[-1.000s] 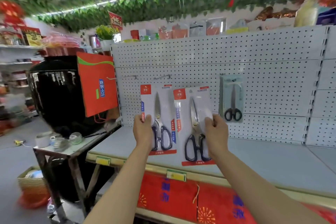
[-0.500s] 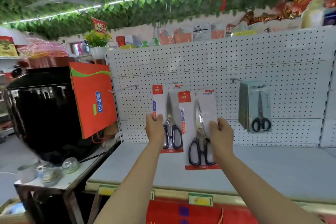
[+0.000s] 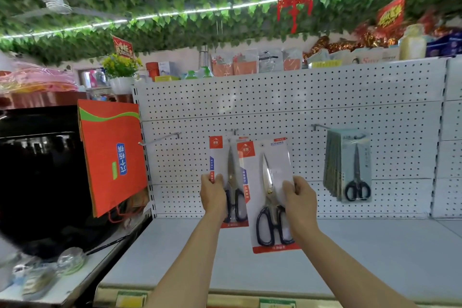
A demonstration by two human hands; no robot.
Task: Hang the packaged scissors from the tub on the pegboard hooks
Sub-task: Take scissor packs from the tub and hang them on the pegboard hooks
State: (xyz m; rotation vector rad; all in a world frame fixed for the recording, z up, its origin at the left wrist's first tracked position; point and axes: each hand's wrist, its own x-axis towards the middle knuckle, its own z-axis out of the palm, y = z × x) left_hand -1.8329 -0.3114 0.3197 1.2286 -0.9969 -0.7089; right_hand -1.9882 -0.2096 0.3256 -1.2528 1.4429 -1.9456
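Nearest: we've got a carded pair of scissors in each hand. Right hand (image 3: 298, 197) pinches the right edge of the bigger scissors pack (image 3: 268, 195), thumb on the front. Left hand (image 3: 212, 195) grips the left edge of the smaller scissors pack (image 3: 228, 180), which sits partly behind the bigger one at its 10 o'clock. The tub isn't in view.

Behind the cards: grey shelf deck (image 3: 350, 252), then the white pegboard (image 3: 275, 97). The centre hook (image 3: 234, 131) sits just above the smaller card's top. An empty hook (image 3: 160, 139) juts out at 9 o'clock; at 3 o'clock a hook (image 3: 322, 127) already carries a stack of hung scissors (image 3: 350, 167).

Risks, as we read them:
- The cards overlap, so the front one may snag or hide the rear card's hang hole.
- Edge-only pinches let a card swing or twist; the hole could miss the hook tip.
- Two cards, one near hook: feeding both at once invites a drop onto the deck.
- Hang holes are too small to make out.
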